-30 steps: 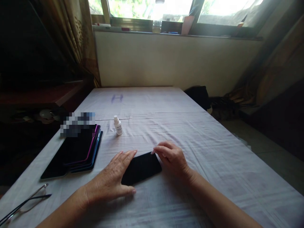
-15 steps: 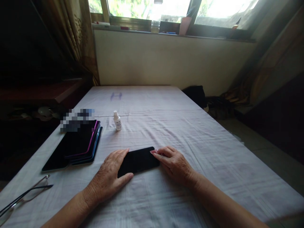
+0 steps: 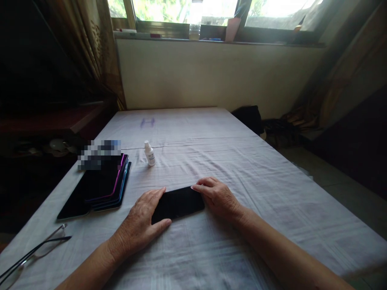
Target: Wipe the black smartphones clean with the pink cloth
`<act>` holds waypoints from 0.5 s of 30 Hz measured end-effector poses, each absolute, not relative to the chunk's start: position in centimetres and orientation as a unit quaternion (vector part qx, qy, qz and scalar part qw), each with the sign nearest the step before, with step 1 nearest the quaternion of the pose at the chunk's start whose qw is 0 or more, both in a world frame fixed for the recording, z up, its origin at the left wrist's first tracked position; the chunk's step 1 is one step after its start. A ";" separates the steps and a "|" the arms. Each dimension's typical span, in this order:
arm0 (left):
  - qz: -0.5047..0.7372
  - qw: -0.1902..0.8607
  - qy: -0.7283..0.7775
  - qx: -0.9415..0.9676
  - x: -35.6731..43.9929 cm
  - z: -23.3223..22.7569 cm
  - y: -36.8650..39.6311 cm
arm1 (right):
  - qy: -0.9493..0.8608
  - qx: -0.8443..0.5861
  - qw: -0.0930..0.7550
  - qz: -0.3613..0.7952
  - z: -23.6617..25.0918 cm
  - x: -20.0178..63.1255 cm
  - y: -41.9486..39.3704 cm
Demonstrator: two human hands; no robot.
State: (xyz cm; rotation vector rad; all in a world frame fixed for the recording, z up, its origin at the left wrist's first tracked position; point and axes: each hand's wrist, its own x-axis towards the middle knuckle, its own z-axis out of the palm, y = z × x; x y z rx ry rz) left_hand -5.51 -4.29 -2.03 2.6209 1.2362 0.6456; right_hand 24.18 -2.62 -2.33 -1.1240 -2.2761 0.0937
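Since the frame half a second earlier, the right hand (image 3: pixel 219 198) had been shifted slightly toward the far side, with its fingertips brought to the far right corner of the flat, rectangular, black-faced phone (image 3: pixel 179 204); the phone itself was barely displaced. The phone was laid face up between the two hands, on the near part of the surface (image 3: pixel 256 177) covered in pale, creased cloth. Its left end was gripped by the left hand (image 3: pixel 137 219), with the thumb set along the near edge and the fingers at the far edge, presumably so that sliding was prevented while the corner was touched. The right fingertips were bunched; whether the right grip was closed on the corner, on something small or on nothing could not be told.

To the left, a stack of dark, glossy phones with magenta and blue edges (image 3: pixel 104 185) was set well apart from the hands, perhaps to leave working room. A small white plastic bottle (image 3: pixel 150 156) was stood upright beyond the left hand, seemingly within easy reach. Thin-framed eyeglasses with dark temples (image 3: pixel 38 246) were left at the near left.
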 end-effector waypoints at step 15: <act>0.220 0.067 0.432 0.872 -5.5 -2.8 -5.0 | -0.879 -0.388 0.276 -0.001 -1.3 25.0 -3.6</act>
